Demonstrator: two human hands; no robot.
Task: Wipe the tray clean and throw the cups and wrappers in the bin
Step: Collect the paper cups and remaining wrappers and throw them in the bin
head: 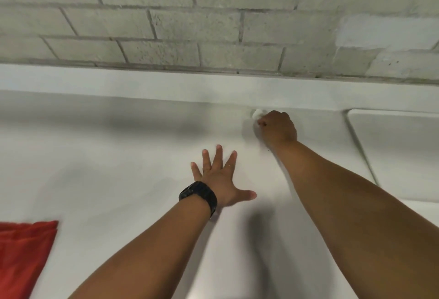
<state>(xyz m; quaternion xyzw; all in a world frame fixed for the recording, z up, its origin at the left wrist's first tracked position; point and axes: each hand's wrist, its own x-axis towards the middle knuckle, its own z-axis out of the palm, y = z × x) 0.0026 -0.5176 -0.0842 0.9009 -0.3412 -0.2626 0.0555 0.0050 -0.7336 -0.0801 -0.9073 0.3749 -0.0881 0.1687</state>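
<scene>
My right hand [278, 127] is closed into a fist around a small white wad, probably a tissue or wrapper [257, 114], which pokes out at the far side near the back of the white counter [118, 156]. My left hand [219, 177], with a black watch on the wrist, lies flat with fingers spread on the counter, a little nearer to me and to the left of the right hand. No tray, cup or bin shows in this view.
A red cloth [23, 256] lies at the lower left edge of the counter. A recessed white basin [399, 151] sits at the right. A grey brick wall [213, 18] rises behind a raised white ledge [166, 82].
</scene>
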